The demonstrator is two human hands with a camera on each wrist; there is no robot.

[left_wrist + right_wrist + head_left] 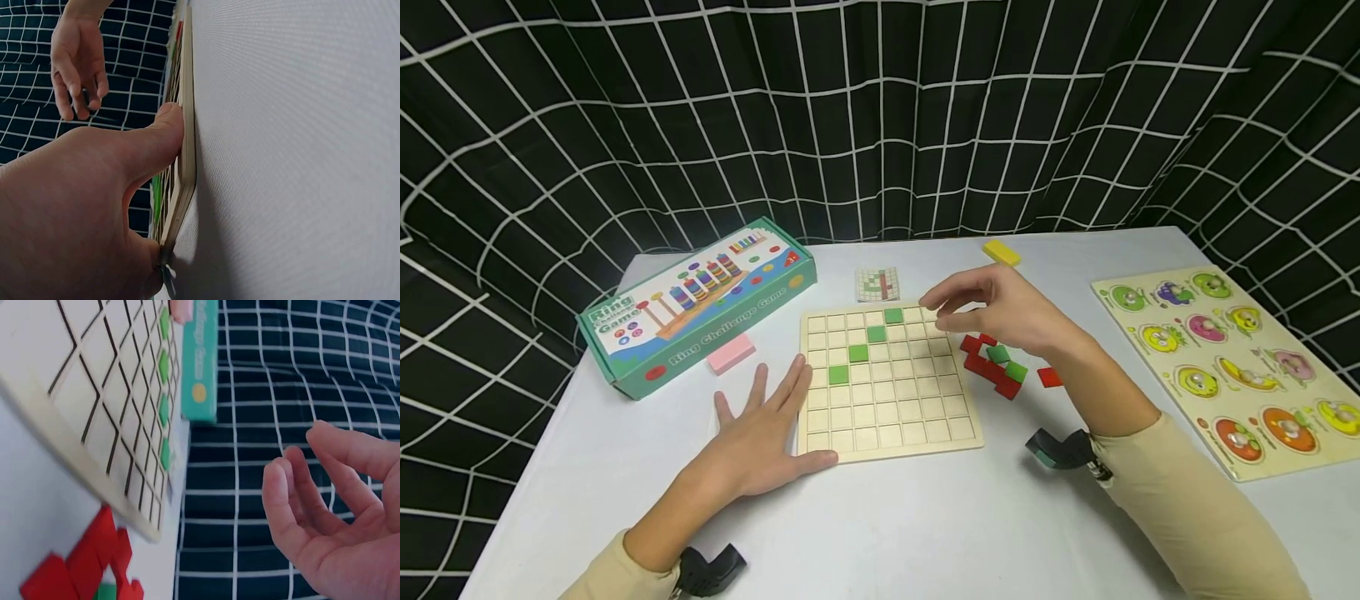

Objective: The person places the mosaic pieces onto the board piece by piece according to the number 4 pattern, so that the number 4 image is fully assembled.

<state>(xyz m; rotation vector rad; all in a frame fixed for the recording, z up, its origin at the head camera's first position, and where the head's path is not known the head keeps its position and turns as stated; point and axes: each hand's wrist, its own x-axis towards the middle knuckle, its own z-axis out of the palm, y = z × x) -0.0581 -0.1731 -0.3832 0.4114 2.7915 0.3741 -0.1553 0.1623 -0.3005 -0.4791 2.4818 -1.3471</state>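
Observation:
A wooden grid board lies flat on the white table, with several green square tiles set in a diagonal line of its cells. My left hand rests spread along the board's left side, its fingers straight and the thumb on the near-left corner. In the left wrist view that thumb lies against the board's edge. Above the board's far right corner hovers my right hand, fingers loosely bent. The right wrist view shows nothing between those fingers. Loose red tiles and green tiles lie right of the board.
Behind the board lies a small printed pattern card. A Ring Challenge Game box stands at the left, a pink block beside it. One yellow block sits at the back. On the right is a fruit puzzle board.

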